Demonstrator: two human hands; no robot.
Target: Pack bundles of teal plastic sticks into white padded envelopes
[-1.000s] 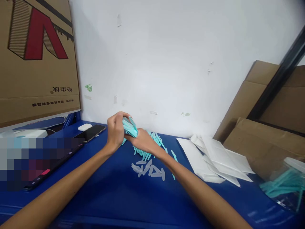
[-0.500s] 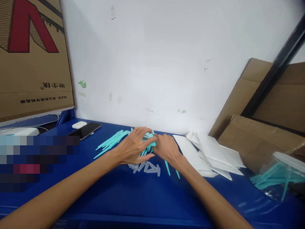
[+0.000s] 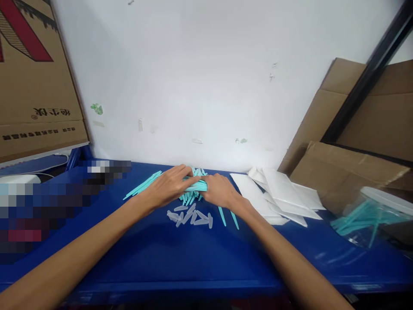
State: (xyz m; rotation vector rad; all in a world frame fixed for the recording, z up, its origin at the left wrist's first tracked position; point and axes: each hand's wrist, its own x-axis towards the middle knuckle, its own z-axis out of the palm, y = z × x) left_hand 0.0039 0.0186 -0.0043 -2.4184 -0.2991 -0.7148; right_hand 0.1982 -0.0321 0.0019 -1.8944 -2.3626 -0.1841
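A bundle of slim turquoise tapered sticks (image 3: 197,186) lies crosswise between my hands. My left hand (image 3: 171,185) is closed around it, thumb along the near side. Curled against the bundle's right end, my right hand (image 3: 221,190) also grips it; its fingertips are hidden. Beneath and behind the hands is a loose pile of the same sticks (image 3: 189,198). More sticks (image 3: 142,185) lie side by side to the left, and two single sticks (image 3: 222,216) sit below my right hand. Several small translucent sleeve-like pieces (image 3: 190,215) are scattered in front.
White flat envelopes (image 3: 280,193) are heaped at the right. Beyond them stands a clear, white-lidded jar (image 3: 371,219) with turquoise sticks inside. Folded cardboard (image 3: 348,172) leans at the back right, and a large carton (image 3: 41,94) stands at the left. A wall (image 3: 193,86) borders the blue table (image 3: 167,258).
My left thumb and fingers have closed on the bundle from a more spread pose. The camera view has shifted, bringing more of the pile and the translucent pieces into sight.
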